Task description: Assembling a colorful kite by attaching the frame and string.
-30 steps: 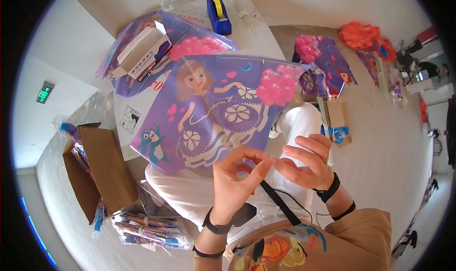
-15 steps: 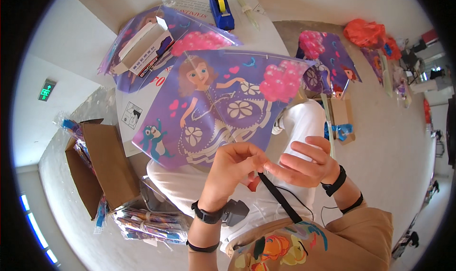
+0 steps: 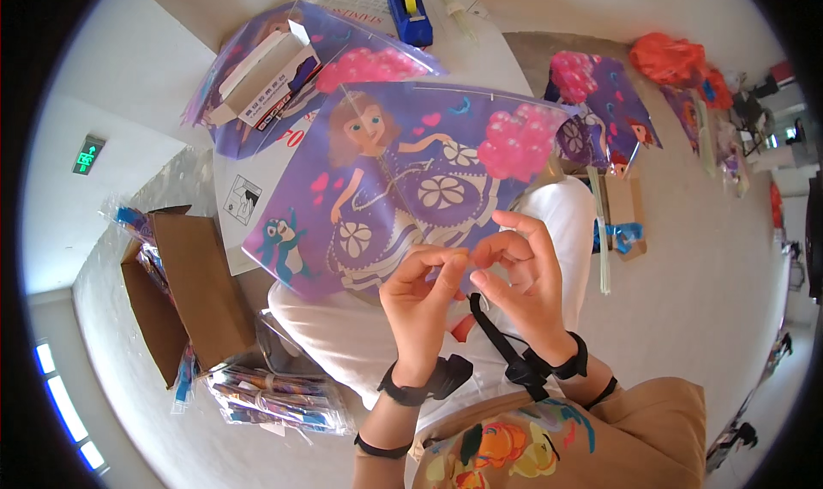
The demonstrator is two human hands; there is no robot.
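Over my lap and the table edge lies a purple kite sheet (image 3: pixel 386 176) printed with a girl in a gown and pink balloons. A thin rod runs along its upper edge. My left hand (image 3: pixel 424 296) is in front of its lower edge, thumb and forefinger pinched together. Whatever sits between those fingertips is too small to make out. Close beside it, my right hand (image 3: pixel 527 288) is raised with fingers curved and apart, and no object shows in it. Below the hands hangs a black strap (image 3: pixel 490 322).
A blue tape dispenser (image 3: pixel 410 13) and an opened white box (image 3: pixel 267 78) are on the table (image 3: pixel 489 48), the box atop another purple sheet (image 3: pixel 227 133). At left stands a cardboard carton (image 3: pixel 201 288) beside plastic-wrapped packs (image 3: pixel 279 399). Pale sticks (image 3: pixel 603 249) stand right of my knee.
My right hand has drawn back from the left fingertips and turned more upright, its fingers curling. The left hand stays pinched, slightly farther right and higher. The whole view has shifted a little.
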